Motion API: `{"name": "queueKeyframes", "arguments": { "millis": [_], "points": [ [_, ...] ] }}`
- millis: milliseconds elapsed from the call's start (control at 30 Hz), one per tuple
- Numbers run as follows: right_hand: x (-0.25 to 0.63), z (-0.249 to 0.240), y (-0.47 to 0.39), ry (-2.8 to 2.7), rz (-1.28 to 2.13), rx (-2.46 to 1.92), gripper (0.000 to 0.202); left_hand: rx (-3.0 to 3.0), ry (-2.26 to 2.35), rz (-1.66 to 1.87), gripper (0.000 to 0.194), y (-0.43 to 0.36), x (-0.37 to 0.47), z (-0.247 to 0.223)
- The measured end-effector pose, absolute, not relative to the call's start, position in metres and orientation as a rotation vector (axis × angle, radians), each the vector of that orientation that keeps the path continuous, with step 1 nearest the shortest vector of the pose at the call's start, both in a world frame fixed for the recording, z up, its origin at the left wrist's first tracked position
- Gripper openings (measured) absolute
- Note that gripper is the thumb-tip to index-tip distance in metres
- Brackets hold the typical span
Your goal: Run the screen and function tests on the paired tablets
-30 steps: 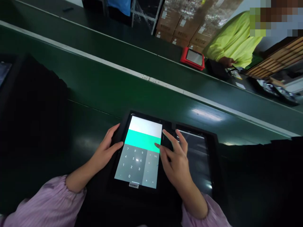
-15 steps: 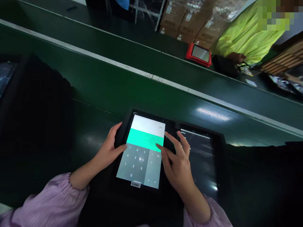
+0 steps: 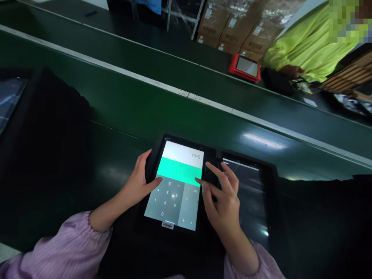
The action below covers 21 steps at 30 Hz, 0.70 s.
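Note:
A lit tablet (image 3: 178,164) showing a calculator lies face up inside a black frame (image 3: 153,164). Characters stand at the right of its white strip; a green band and grey keypad lie below. My left hand (image 3: 136,186) is spread at the left side, its fingers along the frame and its thumb over the screen where the 7 key is hidden. Over the right part of the green band points the index finger of my right hand (image 3: 225,199), the other fingers apart and holding nothing. Whether either fingertip touches the glass I cannot tell. A barcode label (image 3: 167,225) sits at the tablet's lower edge.
To the right lies a second tablet (image 3: 247,197) with a dark screen. Another screen (image 3: 10,100) shows at far left beside black material (image 3: 58,112). Beyond the pale rail (image 3: 145,80) are a red-cased device (image 3: 246,66), cartons (image 3: 216,19) and a person in yellow-green (image 3: 308,42).
More characters show in the calculator's white strip. My left thumb has moved further over the screen, onto the 7 key's place. My right hand has shifted slightly right.

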State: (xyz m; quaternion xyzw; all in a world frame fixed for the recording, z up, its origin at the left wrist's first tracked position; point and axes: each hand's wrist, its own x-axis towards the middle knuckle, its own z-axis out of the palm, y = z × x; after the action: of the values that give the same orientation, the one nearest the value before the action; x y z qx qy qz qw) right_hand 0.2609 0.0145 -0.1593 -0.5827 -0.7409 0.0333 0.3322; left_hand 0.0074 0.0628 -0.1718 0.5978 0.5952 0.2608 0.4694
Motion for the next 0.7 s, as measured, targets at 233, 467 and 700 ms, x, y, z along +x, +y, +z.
{"name": "queueKeyframes", "arguments": {
  "millis": [233, 467, 700],
  "points": [
    [0.256, -0.165, 0.017, -2.069, 0.099, -1.529, 0.029, 1.386, 1.436, 0.691, 0.071, 0.061, 0.007, -0.167],
    [0.264, -0.168, 0.019, -1.947, -0.005, -1.577, 0.03, 1.373, 1.468, 0.694, 0.069, 0.064, 0.007, -0.162],
    [0.254, -0.168, 0.017, -2.033, 0.015, -1.514, 0.03, 1.475, 1.459, 0.706, 0.076, 0.072, -0.006, -0.164]
  ]
}}
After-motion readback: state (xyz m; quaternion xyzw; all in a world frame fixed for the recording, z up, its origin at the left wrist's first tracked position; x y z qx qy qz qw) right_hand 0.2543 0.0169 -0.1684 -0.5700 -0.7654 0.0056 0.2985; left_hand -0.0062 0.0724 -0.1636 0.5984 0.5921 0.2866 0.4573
